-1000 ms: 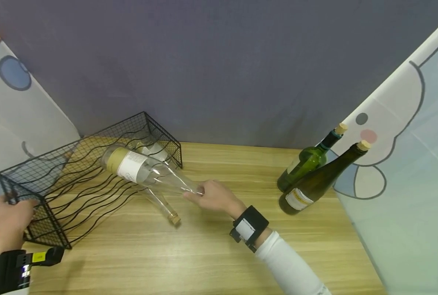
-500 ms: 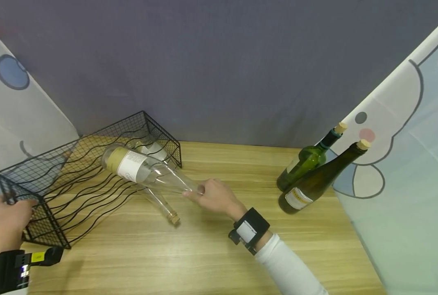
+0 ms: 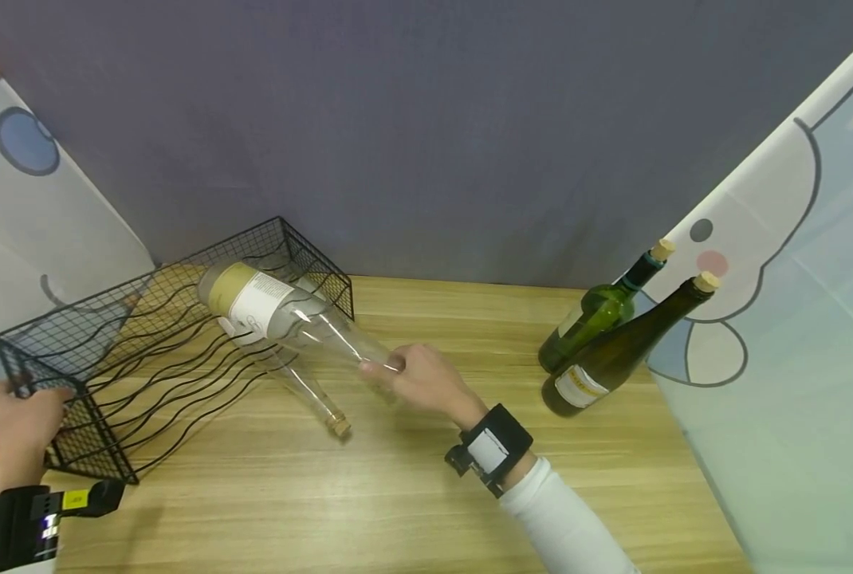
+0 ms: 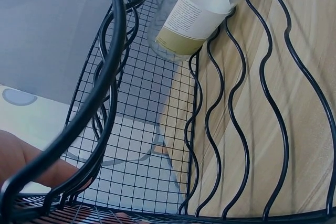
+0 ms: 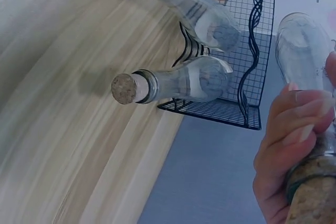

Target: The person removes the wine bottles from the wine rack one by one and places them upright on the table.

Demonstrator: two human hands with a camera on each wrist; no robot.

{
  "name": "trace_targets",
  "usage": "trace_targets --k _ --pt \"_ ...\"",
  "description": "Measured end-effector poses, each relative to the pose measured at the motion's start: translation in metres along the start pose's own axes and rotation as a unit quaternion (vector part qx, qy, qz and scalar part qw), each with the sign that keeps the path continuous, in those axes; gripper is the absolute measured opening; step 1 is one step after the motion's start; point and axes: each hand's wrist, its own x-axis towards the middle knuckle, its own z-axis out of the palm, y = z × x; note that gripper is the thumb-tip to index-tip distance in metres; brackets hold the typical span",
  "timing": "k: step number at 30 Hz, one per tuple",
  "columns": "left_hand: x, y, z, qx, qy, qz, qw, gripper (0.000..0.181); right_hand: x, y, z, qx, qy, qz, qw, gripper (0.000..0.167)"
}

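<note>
My right hand [image 3: 426, 383] grips a clear glass bottle [image 3: 261, 307] by its neck. The bottle bears a white and gold label and tilts over the wire rack, base toward the rack; its cork [image 5: 315, 200] shows in the right wrist view. At the left, my left hand [image 3: 17, 430] holds the near end of the black wire rack [image 3: 92, 391], fingers round its wires. Two other clear bottles lie in the rack with corks outward: one [image 5: 197, 80] near the rack's far end, the other [image 3: 308, 391] partly under the held bottle.
Two green corked bottles, a lighter one [image 3: 599, 315] and a darker one [image 3: 620, 351], stand at the right of the wooden table [image 3: 398, 510]. A grey wall [image 3: 426, 143] rises behind, and printed curtains [image 3: 778, 319] flank both sides.
The held bottle has shifted up slightly, uncovering a white label on the bottle under it. My right wrist has moved a little to the right. The left hand and the rack stay put.
</note>
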Motion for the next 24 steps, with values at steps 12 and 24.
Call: trace_targets --k 12,24 --pt "0.003 -0.002 0.001 0.002 0.006 -0.002 1.0 0.069 -0.004 0.001 -0.012 -0.014 0.022 -0.01 0.9996 0.046" --pt "0.004 -0.002 0.001 0.001 0.004 0.001 1.0 0.068 -0.006 0.006 -0.027 -0.008 0.041 -0.021 0.9989 0.046"
